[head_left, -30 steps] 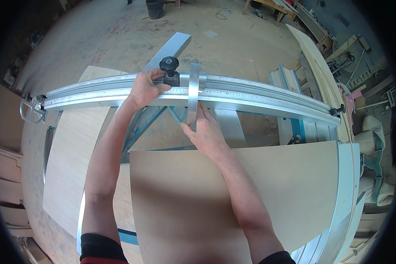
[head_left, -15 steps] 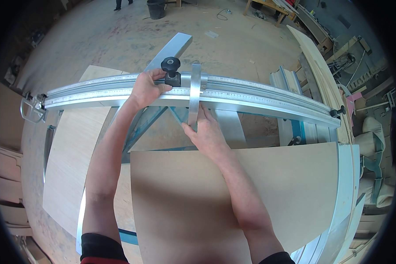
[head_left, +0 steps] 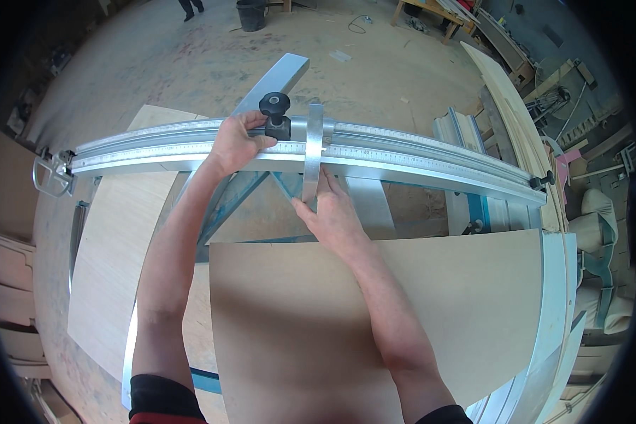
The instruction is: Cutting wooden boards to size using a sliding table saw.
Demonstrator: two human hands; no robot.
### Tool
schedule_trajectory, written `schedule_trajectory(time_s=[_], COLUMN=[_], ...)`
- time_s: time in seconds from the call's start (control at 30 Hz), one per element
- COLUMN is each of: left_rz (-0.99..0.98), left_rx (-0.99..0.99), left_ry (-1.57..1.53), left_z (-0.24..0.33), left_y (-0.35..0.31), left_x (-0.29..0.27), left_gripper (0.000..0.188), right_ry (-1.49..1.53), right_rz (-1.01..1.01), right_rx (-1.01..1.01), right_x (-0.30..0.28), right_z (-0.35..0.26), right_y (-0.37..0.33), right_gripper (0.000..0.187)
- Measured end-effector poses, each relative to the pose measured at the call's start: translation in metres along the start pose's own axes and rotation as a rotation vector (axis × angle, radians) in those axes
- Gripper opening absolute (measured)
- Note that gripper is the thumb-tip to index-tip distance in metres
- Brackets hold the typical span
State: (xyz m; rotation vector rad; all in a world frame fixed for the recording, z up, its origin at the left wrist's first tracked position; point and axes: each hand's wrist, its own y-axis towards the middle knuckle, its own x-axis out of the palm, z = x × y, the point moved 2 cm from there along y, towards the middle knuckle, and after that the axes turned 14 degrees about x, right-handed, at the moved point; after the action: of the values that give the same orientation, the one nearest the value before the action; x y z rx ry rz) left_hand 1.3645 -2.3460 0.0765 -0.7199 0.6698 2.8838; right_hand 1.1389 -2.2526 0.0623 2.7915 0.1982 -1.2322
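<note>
A long aluminium fence (head_left: 417,161) with a measuring scale runs across in front of me. On it sits a sliding stop (head_left: 278,128) with a black knob (head_left: 274,104) on top. My left hand (head_left: 234,145) is closed on the stop's left side, thumb in front and fingers farther back. Just right of the block, a curved metal stop flap (head_left: 313,152) hangs over the fence's front. My right hand (head_left: 334,218) pinches the flap's lower end, thumb on the left and fingers at the right; the fingertips are partly hidden behind it.
A brown panel (head_left: 466,304) lies under my right forearm. Another pale board (head_left: 120,247) lies at the left. Blue frame bars (head_left: 237,198) show beneath the fence. Long timber boards (head_left: 509,113) lean at the right. A dark bucket (head_left: 251,14) and a person's legs (head_left: 189,7) are far off.
Both hands and the stop look the same as before. Far back, the person's feet have shifted slightly.
</note>
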Motion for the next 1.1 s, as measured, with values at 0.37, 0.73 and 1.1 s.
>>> schedule_trajectory(time_s=[0.37, 0.73, 1.1], left_rz=[0.003, 0.015, 0.005], left_rx=[0.006, -0.022, -0.055], left_ry=[0.007, 0.006, -0.006], left_z=[0.002, 0.034, 0.071], left_y=[-0.002, 0.002, 0.003], left_x=[-0.001, -0.004, 0.021], left_gripper=[0.050, 0.050, 0.045], right_ry=[-0.013, -0.226, -0.523], right_rz=[0.012, -0.040, -0.293], right_rx=[0.002, 0.092, -0.394], right_x=[0.002, -0.129, -0.130], right_z=[0.000, -0.014, -0.141], right_y=[0.001, -0.002, 0.089], right_gripper=[0.075, 0.052, 0.023])
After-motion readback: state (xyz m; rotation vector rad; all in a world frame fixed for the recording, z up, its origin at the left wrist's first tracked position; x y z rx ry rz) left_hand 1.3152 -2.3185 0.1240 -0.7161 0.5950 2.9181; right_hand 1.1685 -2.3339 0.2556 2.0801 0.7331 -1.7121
